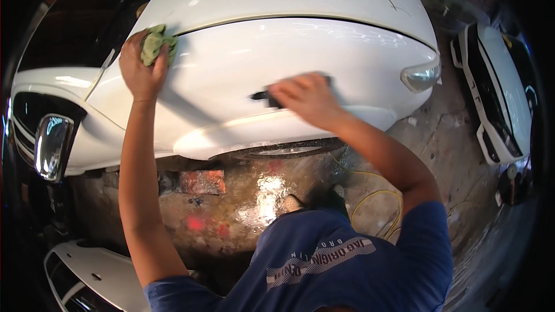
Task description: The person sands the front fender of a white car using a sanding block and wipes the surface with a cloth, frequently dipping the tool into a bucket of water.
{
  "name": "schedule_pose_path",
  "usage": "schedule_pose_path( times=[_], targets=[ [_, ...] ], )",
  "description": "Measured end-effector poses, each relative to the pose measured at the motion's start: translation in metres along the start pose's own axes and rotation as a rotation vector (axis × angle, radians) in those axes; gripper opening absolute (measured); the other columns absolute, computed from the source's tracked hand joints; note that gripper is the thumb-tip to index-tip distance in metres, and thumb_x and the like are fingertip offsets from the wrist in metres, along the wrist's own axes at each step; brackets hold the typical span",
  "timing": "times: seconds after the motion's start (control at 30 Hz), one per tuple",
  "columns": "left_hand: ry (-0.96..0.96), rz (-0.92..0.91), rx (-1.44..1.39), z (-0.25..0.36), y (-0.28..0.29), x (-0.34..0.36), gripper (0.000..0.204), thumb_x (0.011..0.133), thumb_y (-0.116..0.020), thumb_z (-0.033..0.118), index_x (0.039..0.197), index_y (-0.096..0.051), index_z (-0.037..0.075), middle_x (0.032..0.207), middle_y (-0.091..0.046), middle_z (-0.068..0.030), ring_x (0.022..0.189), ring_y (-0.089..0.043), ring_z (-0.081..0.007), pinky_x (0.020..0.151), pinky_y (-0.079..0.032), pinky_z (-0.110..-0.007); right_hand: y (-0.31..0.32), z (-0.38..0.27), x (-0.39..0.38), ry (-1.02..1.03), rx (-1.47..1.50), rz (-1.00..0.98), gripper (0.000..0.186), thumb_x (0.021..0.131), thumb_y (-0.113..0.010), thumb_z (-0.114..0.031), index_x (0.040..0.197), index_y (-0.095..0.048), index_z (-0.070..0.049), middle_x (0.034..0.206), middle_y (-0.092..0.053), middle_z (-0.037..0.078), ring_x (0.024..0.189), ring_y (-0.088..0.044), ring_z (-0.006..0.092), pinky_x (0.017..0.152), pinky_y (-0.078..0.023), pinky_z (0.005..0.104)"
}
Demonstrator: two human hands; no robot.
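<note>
the left hand (140,69) pinches a green cloth (151,47) at the upper left, over the white car (231,52); the right hand (309,99) curls round a dark block (273,100) (blurred) mid-frame. a mirror (52,147) juts out far left, a yellow hose (378,191) loops lower right, another car (504,84) stands far right.

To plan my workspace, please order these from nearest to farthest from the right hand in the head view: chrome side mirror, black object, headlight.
1. Black object: under the right hand.
2. Headlight: to its right.
3. Chrome side mirror: far left.
</note>
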State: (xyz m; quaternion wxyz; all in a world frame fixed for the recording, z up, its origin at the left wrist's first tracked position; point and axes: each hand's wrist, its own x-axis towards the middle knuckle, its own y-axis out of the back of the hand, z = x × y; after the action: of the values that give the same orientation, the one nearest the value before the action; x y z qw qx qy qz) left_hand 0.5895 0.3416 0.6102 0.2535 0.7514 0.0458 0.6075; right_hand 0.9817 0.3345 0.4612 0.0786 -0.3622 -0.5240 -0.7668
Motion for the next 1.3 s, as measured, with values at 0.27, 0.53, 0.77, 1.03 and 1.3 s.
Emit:
schedule_pose_path(
  times=[0.27,0.53,0.77,1.03,1.3],
  targets=[
    [0.01,0.127,0.028,0.01,-0.022,0.005,0.051,0.08,-0.082,0.035,0.124,-0.065,0.012,0.119,-0.068,-0.0095,0.107,-0.065,-0.0322,0.093,-0.05,-0.043,-0.013,-0.027,0.075,0.01,-0.104,0.066,0.055,0.08,-0.074,-0.024,0.133,-0.064,-0.013,0.136,-0.057,0.0,0.118,-0.051,0.0236,0.099,-0.042,0.0467],
    [0.064,0.029,-0.007,0.004,-0.012,-0.003,0.052,0.08,-0.081,0.032,0.124,-0.065,0.01,0.121,-0.067,-0.0105,0.113,-0.062,-0.0333,0.1,-0.047,-0.044,-0.022,-0.031,0.096,0.047,-0.143,0.111,0.054,0.085,-0.07,-0.023,0.137,-0.062,-0.015,0.14,-0.055,-0.003,0.119,-0.055,0.0214,0.102,-0.042,0.0467],
    [0.046,0.079,-0.039,0.012,-0.014,0.003,0.051,0.08,-0.081,0.029,0.124,-0.064,0.009,0.124,-0.066,-0.0114,0.116,-0.06,-0.034,0.102,-0.048,-0.044,0.064,0.079,-0.098,-0.214,-0.332,0.226,0.086,0.067,-0.092,-0.017,0.145,-0.055,-0.007,0.143,-0.054,0.008,0.122,-0.052,0.0329,0.104,-0.042,0.049],
    [0.207,0.13,-0.162,0.03,-0.017,0.002,0.045,0.084,-0.072,0.015,0.128,-0.065,0.009,0.137,-0.063,-0.0123,0.123,-0.058,-0.0358,0.107,-0.045,-0.044,0.049,-0.016,-0.102,-1.114,0.696,0.734,0.062,0.102,-0.069,-0.018,0.153,-0.042,0.004,0.138,-0.055,0.015,0.123,-0.054,0.027,0.109,-0.043,0.0367],
    [0.991,-0.34,-1.095,0.259,0.001,-0.157,0.013,0.093,-0.07,0.011,0.106,-0.071,0.01,0.109,-0.072,-0.0095,0.106,-0.066,-0.0225,0.094,-0.054,-0.039,0.071,-0.099,-0.131,-1.481,1.594,0.974,0.046,0.105,-0.065,-0.016,0.144,-0.045,-0.001,0.135,-0.059,0.009,0.118,-0.059,0.0157,0.101,-0.048,0.0311]
  ],
)
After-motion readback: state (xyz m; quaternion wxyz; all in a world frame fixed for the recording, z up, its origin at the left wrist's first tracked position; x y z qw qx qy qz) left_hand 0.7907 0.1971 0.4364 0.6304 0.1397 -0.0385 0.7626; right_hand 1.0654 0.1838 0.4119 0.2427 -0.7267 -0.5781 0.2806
